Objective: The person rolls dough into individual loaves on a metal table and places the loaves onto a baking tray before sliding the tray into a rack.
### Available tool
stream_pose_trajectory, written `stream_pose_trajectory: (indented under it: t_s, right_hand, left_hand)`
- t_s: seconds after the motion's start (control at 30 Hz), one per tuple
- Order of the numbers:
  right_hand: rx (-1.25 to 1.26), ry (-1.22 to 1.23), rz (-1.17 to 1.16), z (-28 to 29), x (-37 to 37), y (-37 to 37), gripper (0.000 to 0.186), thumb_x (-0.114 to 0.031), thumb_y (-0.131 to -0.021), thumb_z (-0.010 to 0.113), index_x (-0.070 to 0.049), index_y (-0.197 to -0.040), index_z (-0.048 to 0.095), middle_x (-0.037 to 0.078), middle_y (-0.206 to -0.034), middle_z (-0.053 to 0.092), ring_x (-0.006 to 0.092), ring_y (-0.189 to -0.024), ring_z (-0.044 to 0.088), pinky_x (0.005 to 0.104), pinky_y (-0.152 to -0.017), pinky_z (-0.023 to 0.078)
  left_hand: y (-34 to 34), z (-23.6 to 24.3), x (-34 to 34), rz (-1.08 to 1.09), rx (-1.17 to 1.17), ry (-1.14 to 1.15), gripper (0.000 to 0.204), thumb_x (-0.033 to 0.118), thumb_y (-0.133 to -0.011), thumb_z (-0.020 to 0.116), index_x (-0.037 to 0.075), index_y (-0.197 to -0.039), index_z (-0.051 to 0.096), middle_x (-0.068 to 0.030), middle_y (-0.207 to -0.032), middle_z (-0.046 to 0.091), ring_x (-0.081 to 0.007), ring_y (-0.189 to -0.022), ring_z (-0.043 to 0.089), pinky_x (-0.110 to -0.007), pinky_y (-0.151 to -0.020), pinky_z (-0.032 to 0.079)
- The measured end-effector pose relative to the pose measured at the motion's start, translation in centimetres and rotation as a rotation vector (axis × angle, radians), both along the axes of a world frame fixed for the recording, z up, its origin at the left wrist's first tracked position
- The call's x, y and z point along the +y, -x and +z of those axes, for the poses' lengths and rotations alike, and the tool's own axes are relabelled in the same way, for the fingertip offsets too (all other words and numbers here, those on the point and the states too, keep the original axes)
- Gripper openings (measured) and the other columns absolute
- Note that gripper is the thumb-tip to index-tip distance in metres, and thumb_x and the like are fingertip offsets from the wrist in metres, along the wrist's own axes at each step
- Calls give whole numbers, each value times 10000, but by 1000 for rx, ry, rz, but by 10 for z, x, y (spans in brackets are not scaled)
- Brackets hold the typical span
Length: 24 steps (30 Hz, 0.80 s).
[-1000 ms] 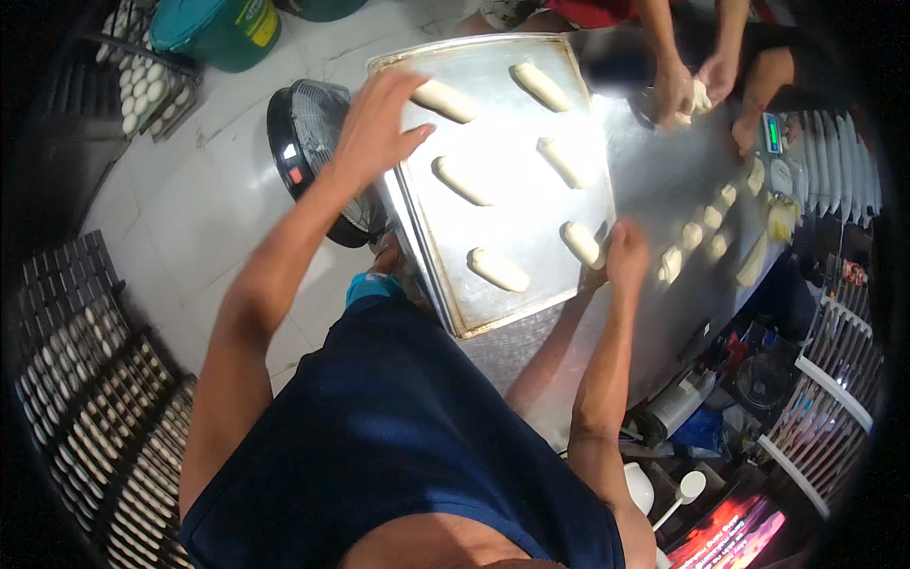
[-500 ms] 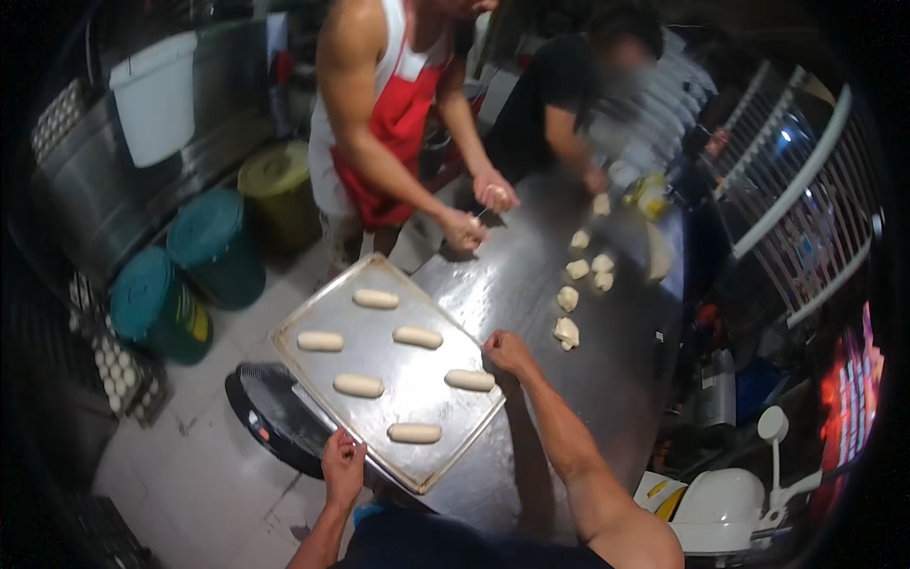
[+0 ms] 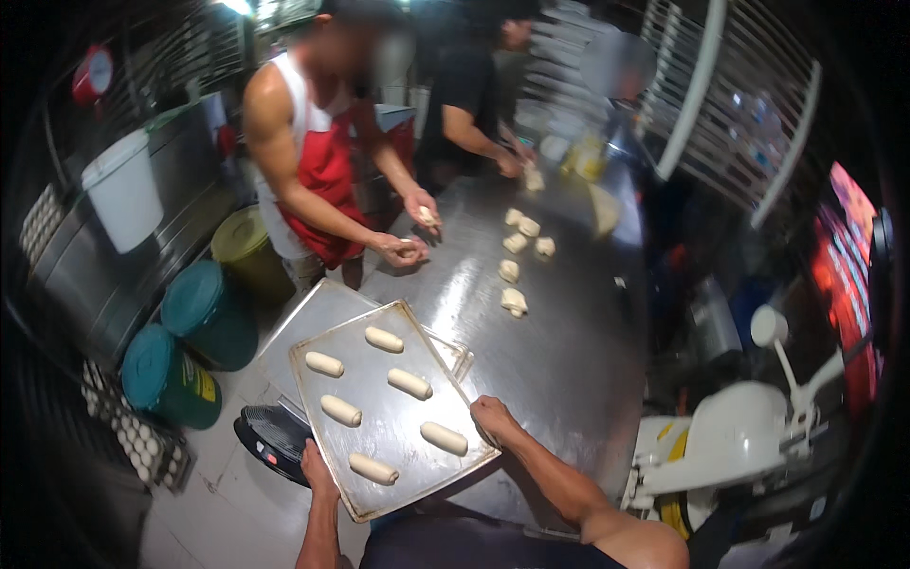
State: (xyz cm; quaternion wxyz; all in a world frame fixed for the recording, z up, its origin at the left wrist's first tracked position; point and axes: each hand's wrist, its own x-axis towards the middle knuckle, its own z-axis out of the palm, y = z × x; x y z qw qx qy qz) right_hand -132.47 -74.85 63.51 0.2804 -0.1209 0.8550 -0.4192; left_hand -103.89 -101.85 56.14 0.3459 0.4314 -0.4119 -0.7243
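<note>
Between my hands is a rectangular metal baking tray (image 3: 409,482), tilted and raised toward my body. Several pale dough logs (image 3: 409,383) lie spaced apart on it. My left hand (image 3: 318,467) grips the tray's left edge, its fingers partly hidden. On the right edge, my right hand (image 3: 494,419) is closed around the rim. Behind and partly below the held tray, a second baking tray (image 3: 305,321) rests at the table's end.
A co-worker in a red apron (image 3: 327,185) holds dough at the far left; another person in black (image 3: 464,95) handles dough farther back. Dough pieces (image 3: 513,302) lie on the metal table (image 3: 578,360). Lidded bins (image 3: 210,313), a black fan (image 3: 270,441) and egg trays (image 3: 142,446) stand left.
My hands have lifted the tray and drawn it toward me, uncovering the second tray. The aproned co-worker's hands have turned and opened. The whole view has shifted.
</note>
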Motion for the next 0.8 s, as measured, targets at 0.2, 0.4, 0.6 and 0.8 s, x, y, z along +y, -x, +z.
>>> stream_pose_trajectory:
  t_s: [0.2,0.4,0.6,0.8]
  right_hand:
    - [-10,9,-285,-42,71,-106,501,-441,-1011,472,15,-1021,678,203,-950,679,313,-922,643,434,-828,488]
    - [99,-1,-726,-20,118,-245,671,-635,-1021,471,-4,-945,684,222,-863,672,339,-810,644,463,-761,487]
    - [59,77,-1071,-20,157,-472,654,-640,-1017,497,-13,-875,617,168,-736,594,293,-717,597,453,-696,460]
    - [80,146,-1509,-6,186,-657,592,-580,-1038,501,-25,-848,585,112,-683,533,278,-684,552,424,-674,442]
  left_hand:
    - [-7,41,16,-348,-104,-141,524,407,-1101,385,-19,-1337,578,-140,-1264,658,-280,-1123,655,-399,-1008,506]
    - [-28,-26,7,-752,-147,96,566,441,-1106,375,-30,-1383,521,-140,-1351,590,-284,-1193,584,-432,-1066,439]
    - [-133,17,78,-976,-187,377,509,399,-1106,331,-48,-1190,561,-145,-1164,588,-247,-1064,566,-393,-974,461]
    - [-191,61,153,-1280,-113,668,495,369,-1066,414,-95,-990,568,-155,-971,604,-246,-908,561,-407,-855,476]
